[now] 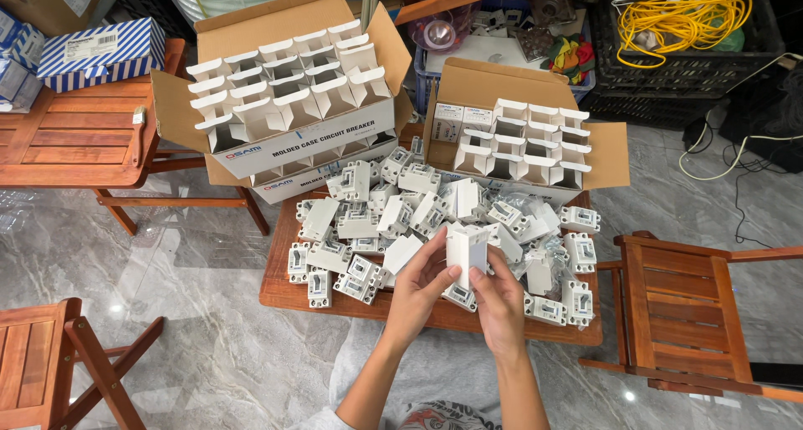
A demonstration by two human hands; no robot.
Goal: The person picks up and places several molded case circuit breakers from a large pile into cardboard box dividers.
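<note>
both hands are meeting over the near edge of the wooden bench (284,292), clamped together on one small white carton (467,246) that is standing upright between them; the left hand (418,292) is gripping its left side and lower corner with the fingers curled up around it, and the right hand (500,300) is pinching its lower right corner from below. that carton is sitting at the centre of the view, just above the heap of white circuit breakers (368,221) that is spreading across the bench from 9 o'clock round to 3 o'clock of the hands. at 11 o'clock a large open cardboard box (293,137) is holding rows of open white cartons, and at 1 o'clock a smaller open cardboard box (611,154) is holding more of them. a wooden chair (686,313) is standing at 3 o'clock, well apart from the hands.
</note>
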